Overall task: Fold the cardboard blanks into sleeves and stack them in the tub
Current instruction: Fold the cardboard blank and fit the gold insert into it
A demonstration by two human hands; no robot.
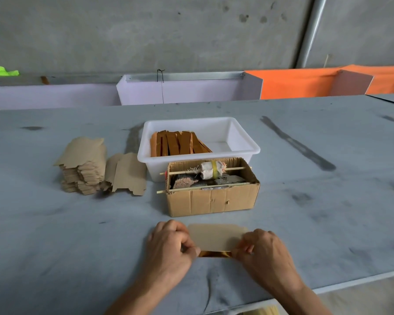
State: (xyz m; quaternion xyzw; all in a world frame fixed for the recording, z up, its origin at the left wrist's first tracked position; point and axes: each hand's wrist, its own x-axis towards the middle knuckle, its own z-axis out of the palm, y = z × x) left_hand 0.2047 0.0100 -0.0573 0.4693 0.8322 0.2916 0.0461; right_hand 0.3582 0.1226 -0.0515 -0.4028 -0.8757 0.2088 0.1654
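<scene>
Dim flat daylight, soft shadows, wide-angle bending at edges, slight blur

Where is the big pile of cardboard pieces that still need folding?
The stack of cardboard blanks sits on the grey table, left of the white tub.

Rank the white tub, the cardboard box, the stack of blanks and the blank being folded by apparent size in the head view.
1. White tub
2. Cardboard box
3. Stack of blanks
4. Blank being folded, partly covered by both hands and nearer the camera, so its rank against the stack is unsure.
</scene>
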